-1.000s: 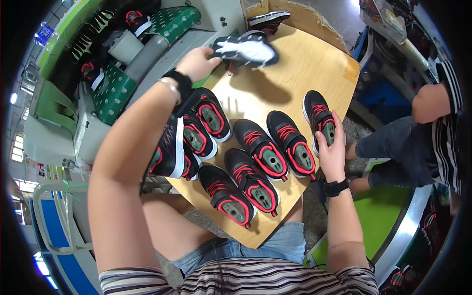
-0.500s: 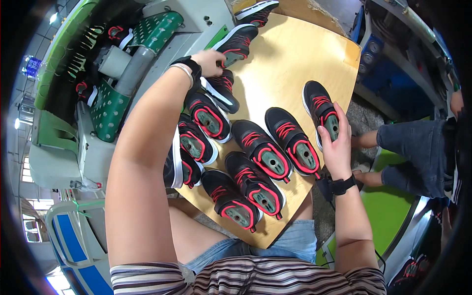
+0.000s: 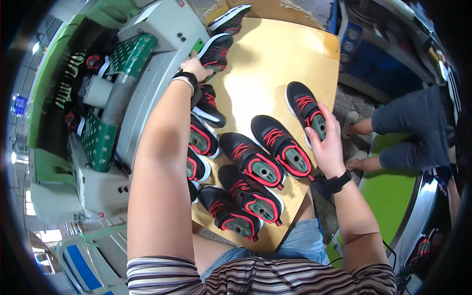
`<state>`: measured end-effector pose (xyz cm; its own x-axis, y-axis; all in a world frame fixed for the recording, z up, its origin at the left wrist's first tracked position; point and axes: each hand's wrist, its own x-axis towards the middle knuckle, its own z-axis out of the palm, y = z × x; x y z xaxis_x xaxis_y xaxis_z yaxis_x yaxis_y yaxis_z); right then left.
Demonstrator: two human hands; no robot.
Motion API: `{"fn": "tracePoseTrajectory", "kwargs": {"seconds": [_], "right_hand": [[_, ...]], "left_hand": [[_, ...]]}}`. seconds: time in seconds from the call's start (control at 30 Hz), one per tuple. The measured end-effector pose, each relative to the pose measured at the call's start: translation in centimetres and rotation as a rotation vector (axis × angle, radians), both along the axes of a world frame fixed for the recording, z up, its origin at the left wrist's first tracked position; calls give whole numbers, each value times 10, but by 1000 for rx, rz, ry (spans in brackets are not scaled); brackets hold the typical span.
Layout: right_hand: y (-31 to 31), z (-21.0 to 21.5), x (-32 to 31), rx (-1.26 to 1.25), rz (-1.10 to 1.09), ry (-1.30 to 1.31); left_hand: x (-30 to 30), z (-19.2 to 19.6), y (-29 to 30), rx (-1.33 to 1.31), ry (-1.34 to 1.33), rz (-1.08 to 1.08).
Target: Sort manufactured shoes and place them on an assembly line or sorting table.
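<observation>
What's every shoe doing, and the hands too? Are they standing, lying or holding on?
Right shoe, opening up, laced, green insert inside
Right hand, closed around the right shoe's heel
Left hand, at the heel of a tilted shoe; grip unclear
Tilted shoe, partly on its side
Farthest shoe, on its side
Four middle shoes, openings up, laced
Wristbands, fastened, one on each wrist

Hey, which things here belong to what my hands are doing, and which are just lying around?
Seems to belong:
- Left hand at the heel end of a black-and-red shoe
- Right hand around the heel of another shoe
- Matching shoes on the wooden board

Seems just nearby:
- Green dotted panels
- Cardboard
- Bright green surface
</observation>
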<state>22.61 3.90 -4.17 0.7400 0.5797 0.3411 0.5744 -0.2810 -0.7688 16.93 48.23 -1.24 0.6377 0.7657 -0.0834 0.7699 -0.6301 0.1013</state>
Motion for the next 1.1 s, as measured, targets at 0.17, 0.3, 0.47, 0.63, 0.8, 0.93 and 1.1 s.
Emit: {"fn": "tracePoseTrajectory", "kwargs": {"seconds": [0.17, 0.3, 0.47, 0.63, 0.8, 0.93, 1.1], "right_hand": [[-4, -1, 3, -1, -18, 9], [-2, -4, 2, 45, -39, 42], [-3, -9, 3, 25, -60, 65], [-3, -11, 3, 52, -34, 51], [-7, -3, -1, 67, 53, 115], [-8, 6, 2, -11, 92, 145], [4, 39, 32, 72, 119, 112]], "left_hand": [[11, 3, -6, 19, 86, 15], [0, 28, -23, -26, -109, -132], [-50, 125, -64, -619, -525, -86], [-175, 198, -91, -1145, -1151, -21], [-278, 203, -64, -990, -1582, 575], [-317, 179, -53, -817, -1776, 488], [-336, 181, -67, -1020, -1968, 571]]}}
